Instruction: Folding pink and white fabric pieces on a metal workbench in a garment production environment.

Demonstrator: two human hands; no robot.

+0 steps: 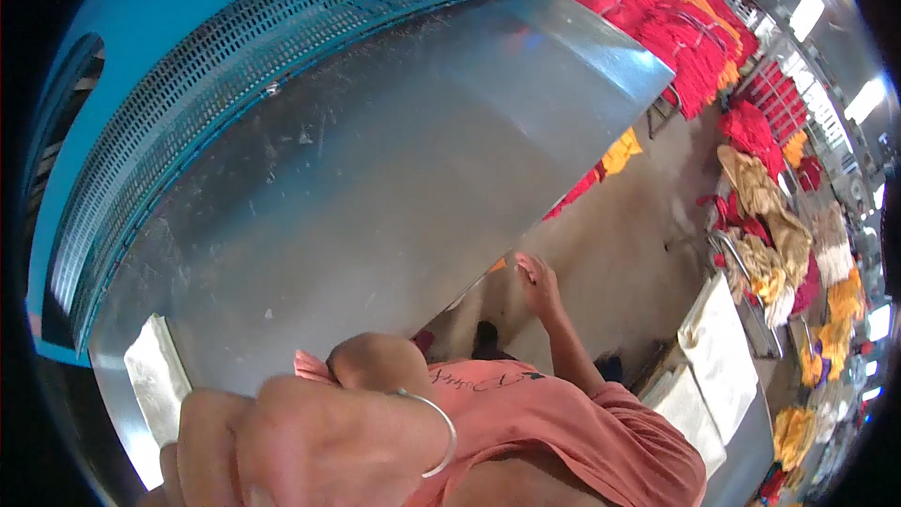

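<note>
Large and close to the view at the lower left, my left hand (300,437) is raised with its fingers curled in. Its knuckles face the view and hide whatever the fingers might hold. A thin pale bangle (441,432) circles that wrist. My right hand (538,286) hangs just off the near edge of the metal table (375,178), its fingers loosely bent and nothing visible in them. Beyond my left hand, a folded whitish cloth (155,366) lies on the table's left end, partly covered by the hand.
A blue machine (122,28) with a perforated guard (282,28) borders the table's far side. Red cloth bundles (638,14) are heaped past its right end. Folded cream cloths (709,357) rest at my right, with tan and red fabric piles (770,216) behind.
</note>
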